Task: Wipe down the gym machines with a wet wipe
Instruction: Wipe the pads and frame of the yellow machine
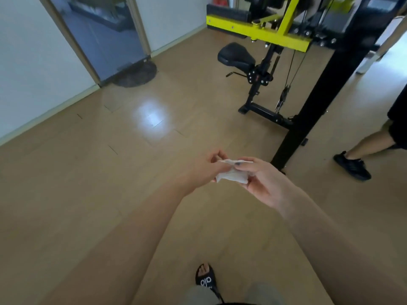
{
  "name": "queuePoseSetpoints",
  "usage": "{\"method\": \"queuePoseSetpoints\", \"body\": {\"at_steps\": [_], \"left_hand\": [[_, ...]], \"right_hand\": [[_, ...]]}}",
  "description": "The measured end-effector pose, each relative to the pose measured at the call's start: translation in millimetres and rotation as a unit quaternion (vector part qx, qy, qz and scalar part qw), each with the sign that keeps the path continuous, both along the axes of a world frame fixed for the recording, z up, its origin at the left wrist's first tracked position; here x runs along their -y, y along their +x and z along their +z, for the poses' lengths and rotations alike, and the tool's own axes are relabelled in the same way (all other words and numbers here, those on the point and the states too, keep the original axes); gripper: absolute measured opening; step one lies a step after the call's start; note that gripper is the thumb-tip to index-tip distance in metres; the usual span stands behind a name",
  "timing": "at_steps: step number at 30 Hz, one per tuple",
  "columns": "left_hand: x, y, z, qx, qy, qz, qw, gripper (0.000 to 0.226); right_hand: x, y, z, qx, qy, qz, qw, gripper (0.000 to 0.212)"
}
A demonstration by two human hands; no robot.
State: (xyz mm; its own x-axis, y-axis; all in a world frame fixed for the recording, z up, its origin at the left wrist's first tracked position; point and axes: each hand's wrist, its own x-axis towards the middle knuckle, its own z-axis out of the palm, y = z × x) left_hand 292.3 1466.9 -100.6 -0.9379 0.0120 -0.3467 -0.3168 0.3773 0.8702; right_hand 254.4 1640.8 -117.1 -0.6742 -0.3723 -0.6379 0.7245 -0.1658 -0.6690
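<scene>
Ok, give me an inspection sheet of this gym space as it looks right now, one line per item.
Surface: wood floor, glare patch near the middle.
Job's things: white wipe crumpled between both hands; yellow and black machine with black seat, untouched.
Clutter: dark mat by the glass door.
Grippers: left hand and right hand both pinch the wipe.
Cables: machine cables hang down to a clip near the base.
Surroundings: black post; another person's leg and black shoe at right; wearer's sandal below.
</scene>
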Motion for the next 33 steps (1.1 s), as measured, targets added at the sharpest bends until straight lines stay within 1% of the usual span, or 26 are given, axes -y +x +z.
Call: {"method": "queuePoseSetpoints", "body": {"at_steps": [2, 4, 5, 7, 9, 11, 13, 15, 17, 20, 22, 25, 28, 32, 33], "left_hand": [[16.6, -43.3, 8.9, 0.004, 0.002, -0.001, 1.0, 0.022], [29.4, -88.5, 12.6, -0.001, -0.013, -0.009, 1.0, 0.018], [34.7, -110.9, 11.9, -0.002, -0.019, -0.011, 1.0, 0.016], [42.5, -157.9, 10.3, -0.011, -0.017, -0.006, 1.0, 0.016], [48.9, -208.6, 6.8, -0.019, -0.017, 0.001, 1.0, 0.015], [54.3, -259.6, 4.7, -0.027, -0.017, 0.013, 0.999, 0.014], [60.8, -311.8, 3.3, -0.025, -0.004, 0.038, 0.999, 0.016], [70.2, -358.8, 5.7, -0.013, 0.01, 0.073, 0.997, 0.017], [81.2, -403.1, 13.4, -0.013, 0.022, 0.083, 0.996, 0.013], [103.9, -463.4, 18.4, -0.023, 0.044, 0.112, 0.992, 0.013], [118.8, -504.5, 18.8, -0.025, 0.041, 0.116, 0.992, 0.015], [145.6, -570.7, 11.5, -0.021, 0.031, 0.123, 0.992, 0.015], [176.1, -643.5, 0.6, -0.019, 0.008, 0.112, 0.993, 0.017], [217.3, -746.3, -14.3, -0.01, -0.013, 0.089, 0.996, 0.016], [225.9, -768.7, -16.5, -0.004, -0.018, 0.075, 0.997, 0.015]], "right_hand": [[16.3, -38.7, 10.6, 0.003, 0.005, 0.009, 1.0, 0.029], [29.7, -78.8, 17.4, 0.001, 0.022, 0.006, 1.0, 0.02], [34.6, -99.0, 19.9, 0.0, 0.03, -0.002, 1.0, 0.019], [42.2, -143.2, 19.9, 0.0, 0.027, -0.017, 0.999, 0.023], [48.0, -191.7, 16.7, -0.005, 0.0, -0.027, 1.0, 0.027], [53.5, -242.3, 14.4, -0.003, -0.024, -0.045, 0.999, 0.027], [59.2, -295.8, 13.8, 0.011, -0.047, -0.069, 0.996, 0.026], [65.7, -346.5, 16.9, 0.034, -0.071, -0.084, 0.993, 0.03], [73.8, -395.4, 21.0, 0.036, -0.094, -0.089, 0.991, 0.032], [92.8, -462.3, 29.7, 0.028, -0.102, -0.096, 0.99, 0.033], [107.1, -505.7, 30.9, 0.026, -0.105, -0.092, 0.99, 0.031], [132.7, -573.8, 22.2, 0.012, -0.094, -0.09, 0.991, 0.023], [163.5, -643.6, 10.9, -0.009, -0.077, -0.11, 0.991, 0.023], [199.5, -739.9, -8.4, -0.016, -0.041, -0.203, 0.978, 0.011], [206.0, -764.0, -11.9, -0.017, -0.032, -0.222, 0.974, 0.012]]}}
